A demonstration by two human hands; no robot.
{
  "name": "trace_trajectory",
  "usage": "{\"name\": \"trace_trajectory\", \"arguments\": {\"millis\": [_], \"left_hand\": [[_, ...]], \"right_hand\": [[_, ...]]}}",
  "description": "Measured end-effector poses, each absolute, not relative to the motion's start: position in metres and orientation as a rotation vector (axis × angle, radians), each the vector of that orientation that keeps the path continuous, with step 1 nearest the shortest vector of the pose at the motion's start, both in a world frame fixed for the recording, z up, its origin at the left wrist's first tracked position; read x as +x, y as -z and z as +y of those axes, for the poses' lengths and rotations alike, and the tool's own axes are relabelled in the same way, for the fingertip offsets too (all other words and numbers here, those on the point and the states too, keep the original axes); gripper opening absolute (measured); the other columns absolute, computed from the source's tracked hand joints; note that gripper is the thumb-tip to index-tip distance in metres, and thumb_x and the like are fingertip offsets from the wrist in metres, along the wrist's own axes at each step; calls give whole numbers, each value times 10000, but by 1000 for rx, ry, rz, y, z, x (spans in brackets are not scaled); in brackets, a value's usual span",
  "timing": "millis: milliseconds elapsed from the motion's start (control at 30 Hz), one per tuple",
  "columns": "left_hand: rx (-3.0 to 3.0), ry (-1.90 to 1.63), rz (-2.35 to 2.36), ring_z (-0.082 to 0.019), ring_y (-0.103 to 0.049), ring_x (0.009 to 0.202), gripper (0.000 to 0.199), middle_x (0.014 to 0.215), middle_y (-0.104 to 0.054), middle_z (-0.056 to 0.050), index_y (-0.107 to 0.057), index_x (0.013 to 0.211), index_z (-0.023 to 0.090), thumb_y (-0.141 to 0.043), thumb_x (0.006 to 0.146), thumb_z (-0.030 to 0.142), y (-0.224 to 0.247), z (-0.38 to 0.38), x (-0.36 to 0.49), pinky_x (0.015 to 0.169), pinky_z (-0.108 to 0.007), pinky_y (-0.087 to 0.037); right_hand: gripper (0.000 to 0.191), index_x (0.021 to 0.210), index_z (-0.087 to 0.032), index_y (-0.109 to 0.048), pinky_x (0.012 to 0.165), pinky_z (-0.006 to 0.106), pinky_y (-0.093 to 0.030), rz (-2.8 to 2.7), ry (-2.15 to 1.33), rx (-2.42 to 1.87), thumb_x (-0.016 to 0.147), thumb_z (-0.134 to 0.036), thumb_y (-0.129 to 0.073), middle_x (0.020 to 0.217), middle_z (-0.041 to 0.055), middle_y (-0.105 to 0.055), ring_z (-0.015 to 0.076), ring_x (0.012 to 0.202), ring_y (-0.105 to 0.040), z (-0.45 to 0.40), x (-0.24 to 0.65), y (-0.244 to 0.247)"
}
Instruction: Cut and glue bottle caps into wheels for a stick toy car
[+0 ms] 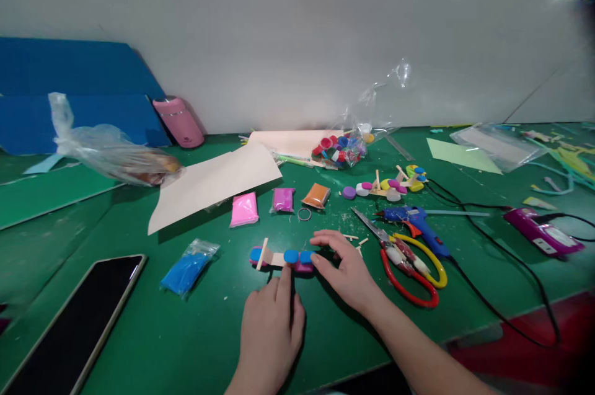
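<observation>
A small craft model [277, 259] lies on the green table, made of a flat wooden stick with a short cross stick, blue pads on top and magenta pieces beneath. The index finger of my left hand [272, 320] stretches forward and touches its near side at the middle blue pad; the other fingers are loosely bent. My right hand [346, 271] is at the model's right end, thumb tip against the end blue pad. Its index finger reaches past the far side, apart from the thumb. Left of the model lies a bag of blue clay [188, 268].
Scissors [404, 265] and a blue glue gun [413, 221] with a black cord lie right of my right hand. Clay packets in pink [244, 209], purple [283, 199] and orange [316, 195] lie behind the model. A phone [77, 327] is at the left.
</observation>
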State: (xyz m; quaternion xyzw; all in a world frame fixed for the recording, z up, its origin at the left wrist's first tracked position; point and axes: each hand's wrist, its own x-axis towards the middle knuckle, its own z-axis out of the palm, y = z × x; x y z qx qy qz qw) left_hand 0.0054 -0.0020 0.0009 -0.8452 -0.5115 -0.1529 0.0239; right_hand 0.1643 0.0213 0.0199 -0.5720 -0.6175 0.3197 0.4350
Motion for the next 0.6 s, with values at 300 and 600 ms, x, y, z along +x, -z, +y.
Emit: {"name": "trace_trajectory", "arguments": {"millis": [300,600], "left_hand": [[-2632,471,-1595,-217,-587,623,359,750,-631,-103,-472,1109,26,-427,788,182,0,-2,5,527,-335,-416],[-2620,476,-1573,-215,-591,615,365,761,-636,-120,-461,1116,21,-410,786,168,0,-3,4,514,-334,-413]], "right_hand": [[204,950,-215,-579,793,298,-413,-1584,-770,-1428,750,-241,-550,1066,65,-531,188,1000,-494,19,164,-19],[384,1075,-224,-502,897,333,-370,-1684,-703,-1413,703,-235,-597,1144,66,-485,197,1068,-442,14,167,-18]]}}
